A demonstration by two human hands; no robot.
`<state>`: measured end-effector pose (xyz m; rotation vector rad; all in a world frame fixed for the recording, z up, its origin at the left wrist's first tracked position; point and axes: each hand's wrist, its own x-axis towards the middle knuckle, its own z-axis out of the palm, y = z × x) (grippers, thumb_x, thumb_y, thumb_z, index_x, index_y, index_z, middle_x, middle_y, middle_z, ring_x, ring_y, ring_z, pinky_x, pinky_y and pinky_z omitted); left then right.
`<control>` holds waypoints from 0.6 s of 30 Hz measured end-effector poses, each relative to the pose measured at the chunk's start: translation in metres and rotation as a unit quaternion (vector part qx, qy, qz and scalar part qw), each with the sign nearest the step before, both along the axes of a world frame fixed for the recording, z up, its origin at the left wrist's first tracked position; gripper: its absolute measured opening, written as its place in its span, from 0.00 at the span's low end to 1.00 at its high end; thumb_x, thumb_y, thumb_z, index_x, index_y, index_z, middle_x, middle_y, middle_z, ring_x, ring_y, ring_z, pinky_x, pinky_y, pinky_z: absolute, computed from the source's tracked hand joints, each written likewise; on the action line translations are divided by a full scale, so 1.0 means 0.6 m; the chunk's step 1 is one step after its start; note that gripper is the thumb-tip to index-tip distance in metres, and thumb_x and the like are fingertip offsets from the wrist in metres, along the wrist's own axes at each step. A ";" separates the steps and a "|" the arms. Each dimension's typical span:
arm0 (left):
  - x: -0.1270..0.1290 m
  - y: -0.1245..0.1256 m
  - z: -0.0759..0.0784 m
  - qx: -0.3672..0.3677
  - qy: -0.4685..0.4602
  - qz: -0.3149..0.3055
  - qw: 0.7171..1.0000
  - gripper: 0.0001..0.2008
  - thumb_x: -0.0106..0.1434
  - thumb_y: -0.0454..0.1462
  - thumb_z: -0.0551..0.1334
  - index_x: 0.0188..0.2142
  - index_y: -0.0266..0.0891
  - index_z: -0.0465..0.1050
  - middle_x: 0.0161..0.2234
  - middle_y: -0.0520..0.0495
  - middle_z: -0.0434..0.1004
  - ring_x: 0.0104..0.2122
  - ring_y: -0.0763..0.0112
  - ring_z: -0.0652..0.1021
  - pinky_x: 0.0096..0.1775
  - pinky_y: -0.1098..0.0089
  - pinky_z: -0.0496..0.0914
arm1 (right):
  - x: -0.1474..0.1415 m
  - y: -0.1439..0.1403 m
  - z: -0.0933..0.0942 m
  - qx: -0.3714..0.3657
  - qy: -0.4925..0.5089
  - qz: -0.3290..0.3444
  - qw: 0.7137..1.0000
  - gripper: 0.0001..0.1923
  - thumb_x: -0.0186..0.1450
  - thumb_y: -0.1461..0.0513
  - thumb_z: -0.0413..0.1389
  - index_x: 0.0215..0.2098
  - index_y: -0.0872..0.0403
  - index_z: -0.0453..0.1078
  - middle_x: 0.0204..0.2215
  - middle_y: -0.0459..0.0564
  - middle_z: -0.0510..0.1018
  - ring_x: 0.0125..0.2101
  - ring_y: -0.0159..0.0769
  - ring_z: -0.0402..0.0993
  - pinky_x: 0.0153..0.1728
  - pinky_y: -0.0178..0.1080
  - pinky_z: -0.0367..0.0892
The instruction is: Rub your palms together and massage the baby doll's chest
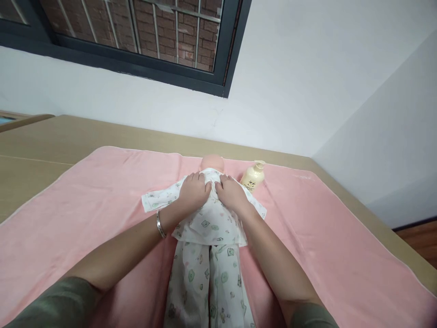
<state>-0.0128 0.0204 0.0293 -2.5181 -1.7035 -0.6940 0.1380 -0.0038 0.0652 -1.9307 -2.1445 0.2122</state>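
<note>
- The bracelet (160,225) sits on the left wrist.
- The left hand (193,191) lies palm-down on the doll's (211,162) printed shirt (208,214), fingers together at the collar.
- The right hand (232,193) presses just beside it, fingers together.
- The lotion bottle (253,176) lies on the pink towel (85,205); its dark label print is unreadable.
</note>
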 end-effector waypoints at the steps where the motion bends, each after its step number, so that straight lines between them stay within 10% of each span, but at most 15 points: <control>1: 0.004 -0.007 -0.004 0.023 0.013 0.004 1.000 0.19 0.72 0.39 0.49 0.49 0.27 0.73 0.47 0.30 0.78 0.49 0.48 0.76 0.53 0.55 0.69 | 0.007 0.009 -0.004 -0.001 0.009 0.001 1.000 0.22 0.75 0.58 0.42 0.57 0.61 0.69 0.58 0.63 0.75 0.62 0.48 0.65 0.59 0.43 0.59; 10: 0.008 -0.007 -0.025 0.075 -0.039 -0.004 0.996 0.17 0.70 0.37 0.52 0.50 0.30 0.72 0.48 0.31 0.78 0.53 0.49 0.75 0.57 0.52 0.68 | 0.011 0.029 -0.033 0.026 -0.002 -0.024 0.999 0.28 0.76 0.57 0.41 0.67 0.67 0.60 0.66 0.68 0.65 0.68 0.49 0.56 0.67 0.47 0.48; 18: 0.011 0.002 -0.041 0.061 -0.080 -0.024 0.995 0.25 0.68 0.36 0.50 0.62 0.26 0.62 0.62 0.30 0.69 0.64 0.48 0.67 0.65 0.49 0.60 | -0.011 0.012 -0.027 0.086 0.075 -0.013 0.993 0.24 0.71 0.66 0.40 0.62 0.61 0.64 0.59 0.61 0.73 0.60 0.45 0.67 0.64 0.46 0.54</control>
